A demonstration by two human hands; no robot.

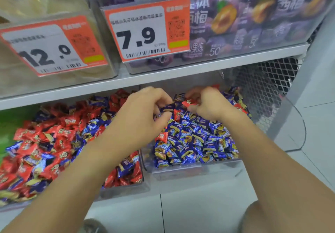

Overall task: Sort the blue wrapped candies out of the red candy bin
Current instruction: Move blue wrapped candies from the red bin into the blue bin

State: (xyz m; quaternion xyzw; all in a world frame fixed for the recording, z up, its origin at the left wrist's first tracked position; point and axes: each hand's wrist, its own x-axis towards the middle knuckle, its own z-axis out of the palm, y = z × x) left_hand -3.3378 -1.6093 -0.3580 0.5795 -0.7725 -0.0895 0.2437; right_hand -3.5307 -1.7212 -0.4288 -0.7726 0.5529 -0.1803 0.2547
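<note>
Two orange-and-white price tags on the upper shelf: left tag (52, 46) reading "12.0", right tag (145, 31) reading "7.9", each with a barcode, a QR square and small Chinese print too blurred to read. Right of these, a clear box (253, 19) of purple packets printed with plum pictures, large Chinese characters and "50". Far left above, a clear box (27, 0) of pale yellow goods, blurred. Under the white shelf edge (163, 77), two clear bins side by side: left bin (125, 187) heaped mostly with red candies (59, 136) mixed with blue ones, right bin (195, 169) filled mostly with blue candies (195, 142), a few red ones among them at the far end. Wire mesh (262, 80) behind the right bin, white floor tiles (199, 211) near. Left hand (145, 113) over the gap between the bins, fingers curled, thumb and forefinger pinching a blue candy (167, 108). Right hand (208, 104) over the far part of the right bin, fingers curled, pinching a red candy (189, 102). Blue wrappers shiny, with yellow patches and lettering too small to read; red wrappers with a pale emblem.
</note>
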